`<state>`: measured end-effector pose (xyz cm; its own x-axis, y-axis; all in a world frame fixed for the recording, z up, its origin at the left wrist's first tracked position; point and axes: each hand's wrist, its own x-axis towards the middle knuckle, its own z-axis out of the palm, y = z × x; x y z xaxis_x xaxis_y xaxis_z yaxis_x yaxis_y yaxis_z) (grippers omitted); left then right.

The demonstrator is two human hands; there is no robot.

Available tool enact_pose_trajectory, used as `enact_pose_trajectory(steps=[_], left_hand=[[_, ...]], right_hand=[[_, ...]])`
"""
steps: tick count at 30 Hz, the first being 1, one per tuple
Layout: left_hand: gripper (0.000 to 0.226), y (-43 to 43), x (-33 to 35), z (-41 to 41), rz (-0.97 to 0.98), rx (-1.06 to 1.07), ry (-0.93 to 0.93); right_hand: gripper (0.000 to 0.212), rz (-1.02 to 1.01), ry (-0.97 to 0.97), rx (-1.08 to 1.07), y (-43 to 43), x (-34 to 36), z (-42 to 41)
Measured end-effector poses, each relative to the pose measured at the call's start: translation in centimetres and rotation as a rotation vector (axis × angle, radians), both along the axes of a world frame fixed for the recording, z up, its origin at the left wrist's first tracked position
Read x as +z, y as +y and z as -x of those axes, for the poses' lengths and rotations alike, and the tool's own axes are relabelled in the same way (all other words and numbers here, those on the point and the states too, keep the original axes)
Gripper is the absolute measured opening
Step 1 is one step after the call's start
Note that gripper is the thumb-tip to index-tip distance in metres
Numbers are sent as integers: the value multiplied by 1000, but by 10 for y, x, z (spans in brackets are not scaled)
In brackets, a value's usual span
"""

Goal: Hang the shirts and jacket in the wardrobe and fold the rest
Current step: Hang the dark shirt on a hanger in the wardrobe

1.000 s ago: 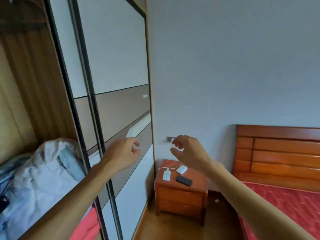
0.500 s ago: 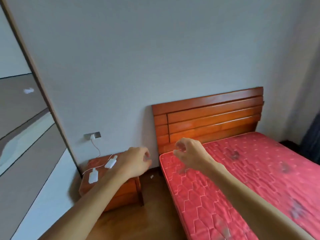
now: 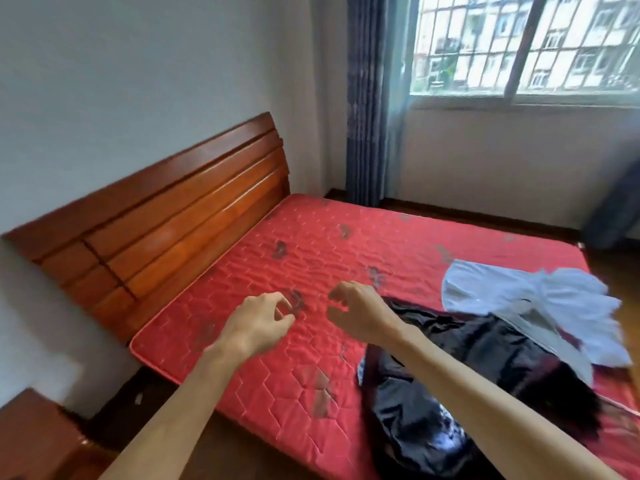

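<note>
A black shiny garment (image 3: 450, 386) lies crumpled on the red mattress (image 3: 277, 368), at the near right. A pale blue-white garment (image 3: 540, 299) lies partly over its far end. My left hand (image 3: 258, 323) and my right hand (image 3: 358, 311) hover side by side above the mattress, left of the clothes. Both have loosely curled fingers and hold nothing. The wardrobe is out of view.
A wooden headboard (image 3: 166, 220) stands against the left wall. A corner of the wooden nightstand (image 3: 31, 441) shows at the bottom left. A dark curtain (image 3: 367, 98) hangs beside a barred window (image 3: 526, 43) behind the bed.
My view has swung right from the wardrobe and nightstand to the bed. The clothes on the mattress have come into view. Both hands stay raised and hold nothing throughout.
</note>
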<state>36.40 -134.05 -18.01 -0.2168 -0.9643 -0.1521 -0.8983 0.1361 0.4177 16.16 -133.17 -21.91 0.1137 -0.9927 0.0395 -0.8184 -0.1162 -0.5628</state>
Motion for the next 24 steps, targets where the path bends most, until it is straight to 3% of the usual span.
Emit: enact_pose_trajectory(steps=[13,19,24], left_hand=[[18,-29,-94,162,-229,-423,71],[14,-33,-148,232,-349,-496,6],[16,-44,-198,271,-463,-422,-19]], right_hand=[[34,-218,-79,-500,86,-88,144],[32,-338,-160,-629,108,-139,209],[34,-485,-249,-689,112,-190,256]])
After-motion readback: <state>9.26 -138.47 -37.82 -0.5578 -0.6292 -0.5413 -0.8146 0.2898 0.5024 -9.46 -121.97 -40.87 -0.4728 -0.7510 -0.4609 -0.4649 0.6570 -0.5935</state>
